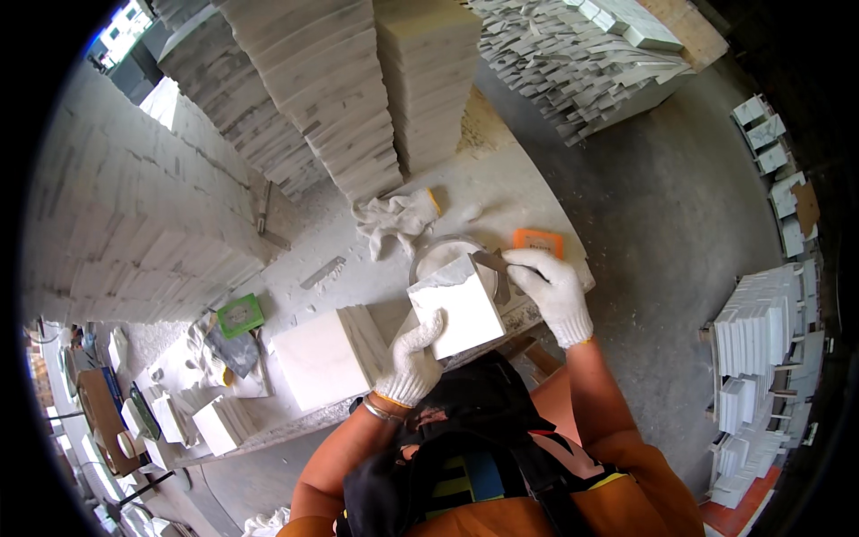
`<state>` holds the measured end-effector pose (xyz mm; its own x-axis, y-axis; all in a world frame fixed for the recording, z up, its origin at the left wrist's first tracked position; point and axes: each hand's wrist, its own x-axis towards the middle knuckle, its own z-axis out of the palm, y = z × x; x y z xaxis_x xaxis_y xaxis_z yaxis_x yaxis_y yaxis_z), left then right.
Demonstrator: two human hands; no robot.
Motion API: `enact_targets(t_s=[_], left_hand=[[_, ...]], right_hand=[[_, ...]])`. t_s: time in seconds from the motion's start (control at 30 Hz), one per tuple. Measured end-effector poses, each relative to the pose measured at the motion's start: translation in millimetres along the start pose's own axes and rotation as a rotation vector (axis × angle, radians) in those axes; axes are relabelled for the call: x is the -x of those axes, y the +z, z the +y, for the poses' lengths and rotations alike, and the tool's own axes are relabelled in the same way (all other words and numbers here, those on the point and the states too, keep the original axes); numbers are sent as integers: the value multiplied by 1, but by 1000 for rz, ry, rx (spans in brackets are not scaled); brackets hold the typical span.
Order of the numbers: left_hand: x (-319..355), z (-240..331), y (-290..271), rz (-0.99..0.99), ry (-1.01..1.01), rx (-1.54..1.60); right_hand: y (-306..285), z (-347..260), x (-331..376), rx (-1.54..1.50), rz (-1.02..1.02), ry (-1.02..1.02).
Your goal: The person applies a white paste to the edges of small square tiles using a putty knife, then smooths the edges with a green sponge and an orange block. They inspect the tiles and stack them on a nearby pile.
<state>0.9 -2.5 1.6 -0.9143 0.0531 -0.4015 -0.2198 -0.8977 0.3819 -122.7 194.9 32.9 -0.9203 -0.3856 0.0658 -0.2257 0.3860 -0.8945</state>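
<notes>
My left hand (pixel 413 365), in a white knitted glove, grips a square white marble tile (pixel 461 309) with the thumb over its face. A grey patch runs along the tile's far edge. My right hand (pixel 553 294), gloved too, is closed round a small scraper-like tool (pixel 490 260), whose blade reaches the tile's far right corner. Its exact kind is hard to make out. Behind the tile, partly hidden by it, sits a round bowl (pixel 420 257) with whitish contents. A stack of white tiles (pixel 322 351) stands left of my left hand.
An orange pad (pixel 538 242) lies beyond my right hand. Loose white gloves (pixel 394 219), a metal ruler (pixel 323 272) and a green pad (pixel 241 315) rest on the dusty table (pixel 295 300). Tall tile stacks (pixel 309 80) rise behind. More tiles (pixel 756 322) stand on the floor right.
</notes>
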Motion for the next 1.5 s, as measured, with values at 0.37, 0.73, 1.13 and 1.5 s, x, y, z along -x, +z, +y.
enact_targets(t_s=[0.37, 0.73, 1.13, 1.5], left_hand=[[55, 38, 66, 74, 64, -293], [114, 117, 37, 400, 497, -772], [140, 129, 13, 642, 404, -1590], [166, 141, -48, 964, 637, -1597]], right_hand=[[43, 33, 1, 623, -99, -165], [-42, 80, -43, 935, -126, -105], [-9, 38, -17, 159, -42, 160], [-26, 107, -18, 753, 160, 342]])
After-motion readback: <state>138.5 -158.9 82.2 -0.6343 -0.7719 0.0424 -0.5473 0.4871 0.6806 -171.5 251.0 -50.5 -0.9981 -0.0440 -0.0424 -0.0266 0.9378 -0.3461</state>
